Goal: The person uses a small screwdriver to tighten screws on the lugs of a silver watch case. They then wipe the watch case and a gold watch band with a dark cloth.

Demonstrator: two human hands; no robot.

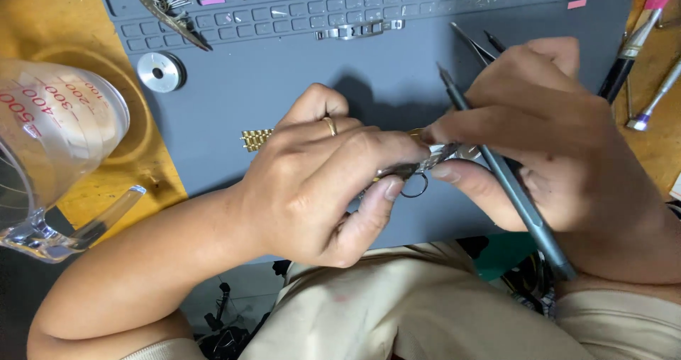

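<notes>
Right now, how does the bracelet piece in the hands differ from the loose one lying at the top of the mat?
The held bracelet piece is two-tone, gold and silver; the loose bracelet piece looks all silver. The held one is pinched between the left hand and right hand, mostly hidden; the loose one lies untouched and fully visible across the grey mat's tray slots. Both are metal link sections.

Grey work mat point(269, 90) on yellow wooden table point(50, 19)
</notes>
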